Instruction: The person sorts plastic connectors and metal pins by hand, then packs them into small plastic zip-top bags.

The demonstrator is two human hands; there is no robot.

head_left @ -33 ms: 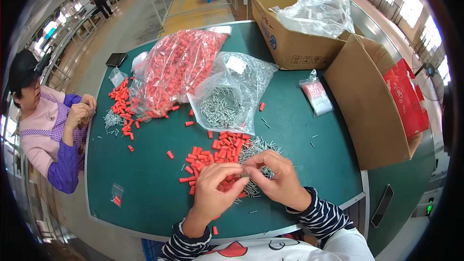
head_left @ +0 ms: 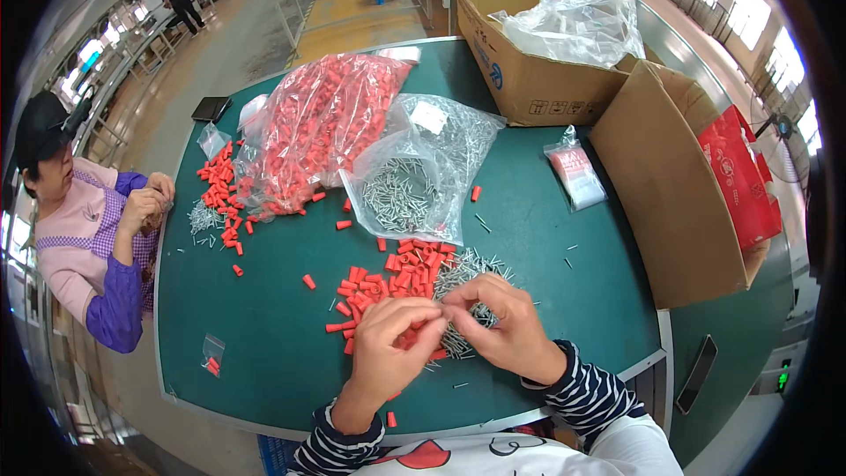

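Over the near middle of the table, my left hand and my right hand meet fingertip to fingertip. Both are closed in a pinch, thumbs against forefingers. Whatever lies between the fingertips is too small and too hidden to make out. Beneath and beyond my left hand spreads a pile of red conical plastic caps. A heap of small silver screws lies beside it, partly covered by my right hand. Just past the piles, an open clear bag of screws rests next to a large clear bag of red caps.
Two cardboard boxes stand at the right, one holding clear plastic. Near them lies a small filled packet. A small bag with red caps is at left. A co-worker sits at the left edge. A phone lies at right.
My fingertips have shifted very slightly at the pinch. Otherwise nothing has visibly moved.
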